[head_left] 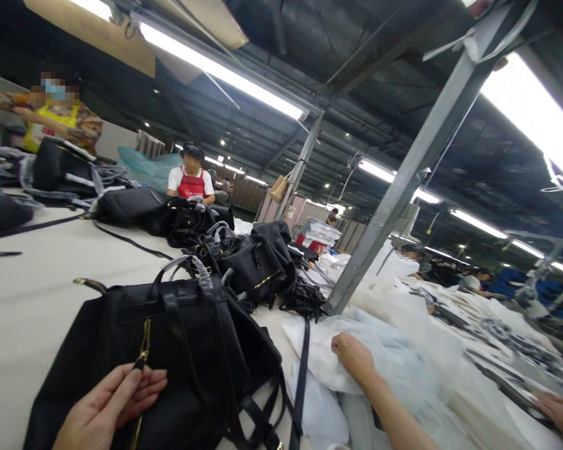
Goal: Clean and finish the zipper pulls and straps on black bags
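A black backpack with a gold zipper lies flat on the table in front of me. My left hand rests on its front, thumb and fingers pinched on the gold zipper pull. My right hand reaches to the right and is closed on a pile of white plastic bags. Black straps of the backpack trail between the two hands.
More black bags lie in a row along the white table. A slanted metal post rises behind the plastic bags. Two people work at the far left, others far right. Another person's hand shows at the right edge.
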